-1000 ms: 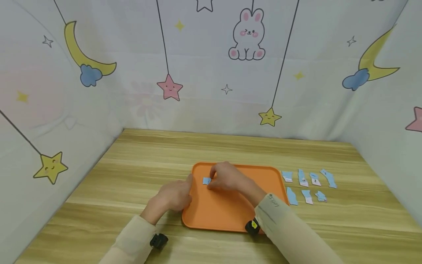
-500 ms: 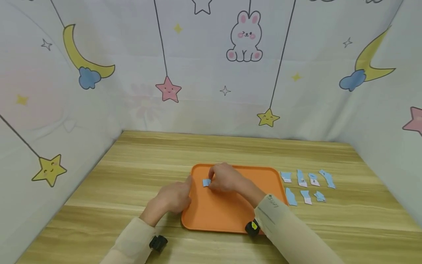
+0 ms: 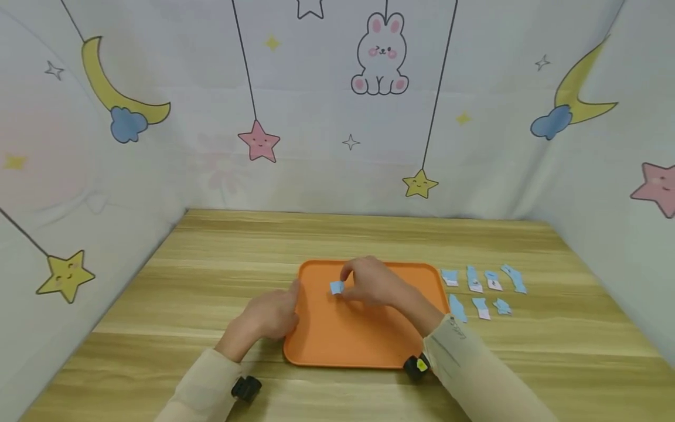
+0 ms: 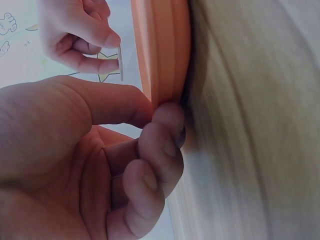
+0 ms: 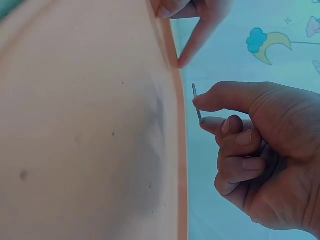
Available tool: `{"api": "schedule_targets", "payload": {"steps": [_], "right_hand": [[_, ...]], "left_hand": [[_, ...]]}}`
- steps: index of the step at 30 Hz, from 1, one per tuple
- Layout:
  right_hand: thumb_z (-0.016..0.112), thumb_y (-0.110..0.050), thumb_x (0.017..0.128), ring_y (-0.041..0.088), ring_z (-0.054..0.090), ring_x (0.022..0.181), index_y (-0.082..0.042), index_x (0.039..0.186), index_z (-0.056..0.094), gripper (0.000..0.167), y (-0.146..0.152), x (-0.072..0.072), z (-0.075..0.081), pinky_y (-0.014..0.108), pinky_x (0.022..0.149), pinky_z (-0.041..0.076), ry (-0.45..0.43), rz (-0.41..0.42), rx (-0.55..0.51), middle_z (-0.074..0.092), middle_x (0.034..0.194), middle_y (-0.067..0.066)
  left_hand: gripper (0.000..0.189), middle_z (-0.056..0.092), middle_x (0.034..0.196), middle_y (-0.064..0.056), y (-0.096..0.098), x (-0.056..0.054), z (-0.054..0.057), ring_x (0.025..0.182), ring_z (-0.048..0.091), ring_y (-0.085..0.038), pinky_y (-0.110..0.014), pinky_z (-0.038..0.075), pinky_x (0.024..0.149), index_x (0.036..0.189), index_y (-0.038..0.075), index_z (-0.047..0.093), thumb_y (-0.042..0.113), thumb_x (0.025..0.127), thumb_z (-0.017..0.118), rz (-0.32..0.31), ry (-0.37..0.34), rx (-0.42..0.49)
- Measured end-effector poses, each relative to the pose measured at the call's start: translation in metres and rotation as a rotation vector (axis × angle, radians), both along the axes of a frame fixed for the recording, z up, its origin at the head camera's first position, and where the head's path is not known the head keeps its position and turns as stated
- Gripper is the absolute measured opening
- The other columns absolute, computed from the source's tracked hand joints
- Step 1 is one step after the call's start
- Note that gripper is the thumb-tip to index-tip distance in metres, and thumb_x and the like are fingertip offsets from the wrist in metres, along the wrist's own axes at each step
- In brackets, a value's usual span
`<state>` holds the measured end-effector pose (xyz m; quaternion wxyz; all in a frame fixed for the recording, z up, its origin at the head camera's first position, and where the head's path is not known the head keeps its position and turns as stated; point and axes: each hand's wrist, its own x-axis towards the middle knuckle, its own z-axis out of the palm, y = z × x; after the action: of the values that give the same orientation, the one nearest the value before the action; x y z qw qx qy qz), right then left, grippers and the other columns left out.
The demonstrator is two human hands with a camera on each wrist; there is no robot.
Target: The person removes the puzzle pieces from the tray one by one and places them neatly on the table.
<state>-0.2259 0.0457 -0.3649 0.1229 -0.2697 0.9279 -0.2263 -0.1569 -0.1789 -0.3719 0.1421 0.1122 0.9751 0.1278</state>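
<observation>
My right hand (image 3: 371, 282) pinches a small blue jigsaw puzzle piece (image 3: 336, 288) between thumb and index finger, over the upper left of an orange tray (image 3: 343, 337). In the right wrist view the thin puzzle piece (image 5: 197, 106) appears edge-on, held off the tray's surface; the other fingers of that hand curl toward the palm. My left hand (image 3: 272, 313) holds the tray's left edge. The left wrist view shows its thumb and curled index finger at the tray's rim (image 4: 162, 55), with the remaining fingers bent beside it.
Several blue and white puzzle pieces (image 3: 473, 279) lie in two rows on the wooden table (image 3: 237, 234), just right of the tray. White cloth walls (image 3: 311, 105) with printed stars, moons and a rabbit enclose the table's back and sides.
The puzzle piece has come up from the tray and slightly rightward in my right fingers. My left hand stays on the tray's edge. The head view has shifted a little.
</observation>
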Motion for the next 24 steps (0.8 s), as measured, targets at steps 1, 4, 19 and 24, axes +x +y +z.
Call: {"api": "schedule_targets", "payload": {"steps": [1,4,19,24], "right_hand": [[0.078,-0.022,0.095,0.015,0.06,0.062,-0.007,0.119,0.075,0.028,0.001,0.001,0.0,0.033,0.074,0.052,-0.001,-0.005,-0.007,0.074,0.102,0.006],[0.079,-0.023,0.095,0.015,0.061,0.058,-0.007,0.119,0.075,0.029,0.006,0.006,0.0,0.033,0.075,0.053,-0.011,-0.012,-0.025,0.074,0.095,0.004],[0.079,-0.02,0.093,0.012,0.05,0.059,-0.007,0.115,0.074,0.026,0.05,0.018,-0.008,0.028,0.06,0.042,0.001,-0.078,-0.075,0.061,0.07,0.0],[0.08,-0.019,0.092,0.012,0.049,0.057,-0.008,0.113,0.075,0.024,0.069,0.02,-0.009,0.027,0.057,0.039,0.012,-0.11,-0.088,0.057,0.064,-0.001]], "left_hand": [[0.074,0.068,0.092,-0.012,0.0,0.0,0.0,0.073,0.057,-0.023,-0.04,0.048,0.065,0.162,-0.008,0.03,0.008,0.097,0.061,0.0,-0.002,0.0],[0.073,0.065,0.087,-0.01,-0.001,0.0,0.0,0.072,0.056,-0.022,-0.039,0.046,0.063,0.162,-0.008,0.03,0.008,0.098,0.061,0.0,-0.005,-0.001],[0.073,0.058,0.076,-0.007,0.0,0.001,0.002,0.065,0.054,-0.021,-0.035,0.04,0.058,0.163,-0.008,0.027,0.009,0.099,0.059,-0.001,-0.018,0.003],[0.073,0.055,0.072,-0.006,0.001,0.001,0.001,0.061,0.051,-0.02,-0.033,0.037,0.055,0.164,-0.006,0.025,0.01,0.101,0.058,0.009,-0.036,0.011]]}}
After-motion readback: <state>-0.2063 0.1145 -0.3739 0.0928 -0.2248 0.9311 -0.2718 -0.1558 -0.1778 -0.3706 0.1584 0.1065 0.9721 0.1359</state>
